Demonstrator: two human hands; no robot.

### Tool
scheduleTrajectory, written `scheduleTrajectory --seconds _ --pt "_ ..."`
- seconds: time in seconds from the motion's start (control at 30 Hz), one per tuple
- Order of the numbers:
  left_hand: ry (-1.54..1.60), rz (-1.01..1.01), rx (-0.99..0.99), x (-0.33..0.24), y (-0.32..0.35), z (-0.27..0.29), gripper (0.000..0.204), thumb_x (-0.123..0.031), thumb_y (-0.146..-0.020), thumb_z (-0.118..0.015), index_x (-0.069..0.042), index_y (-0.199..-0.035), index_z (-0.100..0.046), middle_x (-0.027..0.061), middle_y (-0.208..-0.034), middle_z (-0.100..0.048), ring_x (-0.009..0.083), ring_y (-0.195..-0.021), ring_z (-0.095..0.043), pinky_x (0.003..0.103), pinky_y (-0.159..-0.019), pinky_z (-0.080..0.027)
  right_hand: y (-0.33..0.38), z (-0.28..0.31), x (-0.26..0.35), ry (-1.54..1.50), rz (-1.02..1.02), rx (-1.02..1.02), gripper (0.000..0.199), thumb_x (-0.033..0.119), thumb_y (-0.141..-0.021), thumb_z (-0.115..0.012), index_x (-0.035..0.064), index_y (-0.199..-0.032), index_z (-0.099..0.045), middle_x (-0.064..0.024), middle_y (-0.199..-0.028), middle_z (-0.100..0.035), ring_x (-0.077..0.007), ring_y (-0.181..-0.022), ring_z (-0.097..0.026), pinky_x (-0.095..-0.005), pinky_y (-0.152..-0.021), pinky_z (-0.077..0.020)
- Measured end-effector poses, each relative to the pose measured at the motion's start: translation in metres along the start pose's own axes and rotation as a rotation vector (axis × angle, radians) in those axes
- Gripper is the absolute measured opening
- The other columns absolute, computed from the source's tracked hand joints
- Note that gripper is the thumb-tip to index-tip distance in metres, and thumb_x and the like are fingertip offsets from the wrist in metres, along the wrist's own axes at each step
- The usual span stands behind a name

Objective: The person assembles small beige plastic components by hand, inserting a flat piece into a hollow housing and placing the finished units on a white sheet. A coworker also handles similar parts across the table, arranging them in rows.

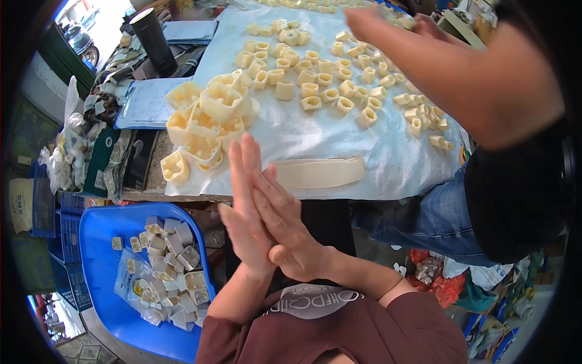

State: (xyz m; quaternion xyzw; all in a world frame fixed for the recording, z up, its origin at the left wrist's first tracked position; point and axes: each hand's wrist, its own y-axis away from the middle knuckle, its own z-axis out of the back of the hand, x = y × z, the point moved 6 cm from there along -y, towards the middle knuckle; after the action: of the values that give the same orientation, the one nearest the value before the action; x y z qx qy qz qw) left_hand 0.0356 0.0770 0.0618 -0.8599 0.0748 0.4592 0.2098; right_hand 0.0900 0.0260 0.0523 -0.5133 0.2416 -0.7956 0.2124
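My left hand (247, 224) and my right hand (285, 221) are pressed palm against palm in front of the table's near edge. The fingers of both are stretched out and point away from me, and nothing shows between them. Just beyond my fingertips lies a flat, cream-coloured strip (321, 173) with a rough edge. Left of my hands, large hollow cream-coloured plastic parts (200, 124) are heaped up. Farther back, many smaller hollow cream pieces (310, 89) are spread over the white sheet (388, 167) covering the table.
A blue tub (97, 267) at lower left holds many greyish plastic pieces (173, 264). Clipboards with papers (148, 104) and a black cylinder (153, 41) stand at the table's left. At right, a co-worker's arm (442, 73) reaches over the table. Bags (448, 288) lie below.
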Motion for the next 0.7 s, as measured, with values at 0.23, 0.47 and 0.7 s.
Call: scheduleTrajectory --seconds 0.23,0.47,0.7 --pt "0.664 -0.161 -0.163 -0.045 -0.022 0.052 0.085 -0.053 -0.089 -0.048 -0.001 -0.146 -0.01 0.0185 -0.153 -0.01 0.0265 -0.142 -0.008 0.051 -0.113 -0.011 0.037 -0.01 0.018 0.262 -0.04 0.517 0.061 0.043 -0.086 -0.054 0.0019 -0.131 -0.046 -0.0176 -0.147 -0.028 -0.0364 -0.138 -0.021 -0.0511 -0.107 -0.0049" --pt "0.874 -0.039 -0.083 -0.028 -0.018 0.05 0.083 -0.061 -0.088 -0.042 -0.01 -0.147 -0.015 0.0109 -0.154 -0.013 0.0223 -0.142 -0.011 0.048 -0.113 -0.015 0.019 0.016 0.018 0.038 0.068 0.139 0.069 0.051 -0.095 -0.035 -0.0008 -0.14 -0.033 -0.0259 -0.146 -0.027 -0.039 -0.137 -0.023 -0.0469 -0.105 -0.0225" --pt "0.609 0.052 -0.016 0.003 -0.004 0.023 0.089 -0.073 -0.085 -0.023 -0.013 -0.149 -0.007 0.0134 -0.154 -0.01 0.0261 -0.142 -0.008 0.046 -0.11 -0.017 0.005 -0.011 0.016 0.228 -0.041 0.171 0.072 0.056 -0.094 -0.03 -0.0014 -0.137 -0.037 -0.0221 -0.147 -0.027 -0.0377 -0.139 -0.017 -0.0506 -0.105 -0.0063"
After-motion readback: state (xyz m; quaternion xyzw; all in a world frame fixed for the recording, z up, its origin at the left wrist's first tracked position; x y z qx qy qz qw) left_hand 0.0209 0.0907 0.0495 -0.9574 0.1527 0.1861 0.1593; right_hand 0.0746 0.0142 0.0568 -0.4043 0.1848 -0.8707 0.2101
